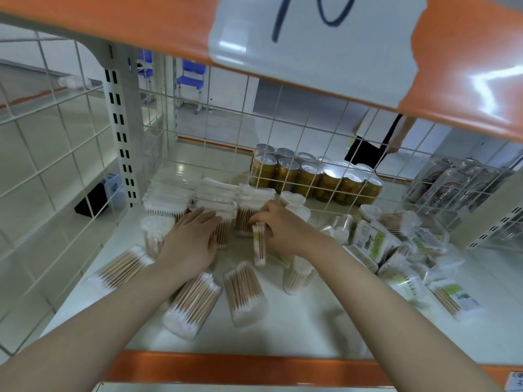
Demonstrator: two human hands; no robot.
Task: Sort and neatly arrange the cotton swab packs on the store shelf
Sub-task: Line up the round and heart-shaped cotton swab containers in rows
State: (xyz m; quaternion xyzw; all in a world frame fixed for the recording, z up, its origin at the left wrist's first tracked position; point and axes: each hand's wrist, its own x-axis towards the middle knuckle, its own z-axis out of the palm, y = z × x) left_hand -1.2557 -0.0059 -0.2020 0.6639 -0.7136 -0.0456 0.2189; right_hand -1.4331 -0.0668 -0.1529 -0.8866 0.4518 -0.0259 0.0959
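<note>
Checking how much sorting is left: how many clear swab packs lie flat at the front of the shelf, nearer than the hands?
3: one at front left, one under the left forearm, one at centre. An upright tub stands beside them; others may be hidden under the arms.

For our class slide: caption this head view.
Right hand holds a swab pack upright while left hand steadies the standing packs.

Bright even overhead light, glare on the orange shelf edge (467, 80), wide-angle bending at edges, slight motion blur
</note>
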